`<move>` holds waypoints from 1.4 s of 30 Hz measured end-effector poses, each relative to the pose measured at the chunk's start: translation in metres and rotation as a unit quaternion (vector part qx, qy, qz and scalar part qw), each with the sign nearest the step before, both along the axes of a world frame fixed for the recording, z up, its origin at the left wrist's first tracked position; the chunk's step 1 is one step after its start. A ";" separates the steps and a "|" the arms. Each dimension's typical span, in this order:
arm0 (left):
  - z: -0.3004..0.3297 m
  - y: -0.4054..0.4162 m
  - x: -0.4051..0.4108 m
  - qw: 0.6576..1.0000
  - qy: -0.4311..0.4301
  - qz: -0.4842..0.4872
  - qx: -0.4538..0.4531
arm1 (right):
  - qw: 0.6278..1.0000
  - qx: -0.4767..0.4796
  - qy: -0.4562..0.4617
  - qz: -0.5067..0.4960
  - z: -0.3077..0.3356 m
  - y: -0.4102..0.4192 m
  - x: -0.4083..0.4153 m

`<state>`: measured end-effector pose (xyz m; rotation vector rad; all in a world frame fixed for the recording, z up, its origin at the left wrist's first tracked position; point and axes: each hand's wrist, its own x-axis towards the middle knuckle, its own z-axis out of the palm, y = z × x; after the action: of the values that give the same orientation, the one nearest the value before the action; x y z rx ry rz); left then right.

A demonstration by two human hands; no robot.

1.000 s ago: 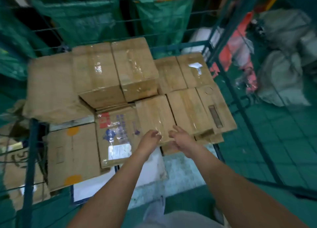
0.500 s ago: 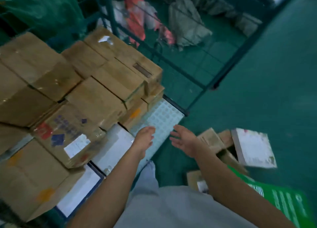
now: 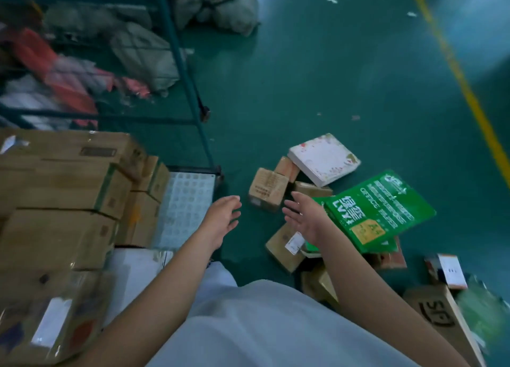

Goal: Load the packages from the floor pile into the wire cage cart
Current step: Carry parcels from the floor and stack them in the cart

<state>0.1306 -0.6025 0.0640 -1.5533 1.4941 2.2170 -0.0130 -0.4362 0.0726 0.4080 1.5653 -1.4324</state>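
A: Are the hands carrying anything?
B: No. The left hand (image 3: 223,217) and right hand (image 3: 305,219) hang spread wide, empty.
A: The packages?
B: A small brown box (image 3: 267,191) lies just beyond both, the green paper pack (image 3: 378,212) right of the right hand, the loaded cart (image 3: 187,209) left of the left

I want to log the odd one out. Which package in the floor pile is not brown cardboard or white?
The green paper pack, lying flat just right of the right hand. It alone is bright green with white lettering; the small boxes beside it are brown.
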 end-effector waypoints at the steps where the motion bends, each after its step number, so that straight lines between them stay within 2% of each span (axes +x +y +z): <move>1: 0.003 0.009 -0.011 1.000 -0.003 -0.028 -0.008 | 1.000 -0.003 -0.004 -0.026 0.003 0.017 -0.003; 8: 0.008 0.046 -0.064 0.987 -0.026 -0.154 -0.031 | 0.981 -0.001 -0.049 -0.188 -0.011 0.086 -0.012; 13: -0.005 0.052 -0.103 0.976 -0.038 -0.215 -0.029 | 0.963 -0.001 -0.069 -0.261 -0.022 0.106 -0.021; 21: -0.032 0.018 -0.179 0.955 -0.069 -0.289 0.003 | 0.934 0.063 -0.101 -0.338 -0.041 0.091 -0.061; 27: -0.049 -0.022 -0.254 0.945 -0.081 -0.318 0.003 | 0.925 0.090 -0.112 -0.352 -0.048 0.049 -0.098; 33: -0.064 -0.003 -0.312 0.912 -0.101 -0.398 0.020 | 0.911 0.103 -0.132 -0.378 -0.046 0.043 -0.108; 38: -0.072 0.053 -0.337 0.865 -0.117 -0.487 0.025 | 0.862 0.120 -0.135 -0.473 -0.048 0.083 -0.089; 42: -0.072 0.117 -0.342 0.819 -0.113 -0.561 0.024 | 0.810 0.107 -0.131 -0.562 -0.050 0.130 -0.066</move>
<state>-0.2110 -0.4852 -0.0079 -0.5359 1.5977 1.2840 -0.0793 -0.3059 0.0227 1.8157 1.2417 -1.8959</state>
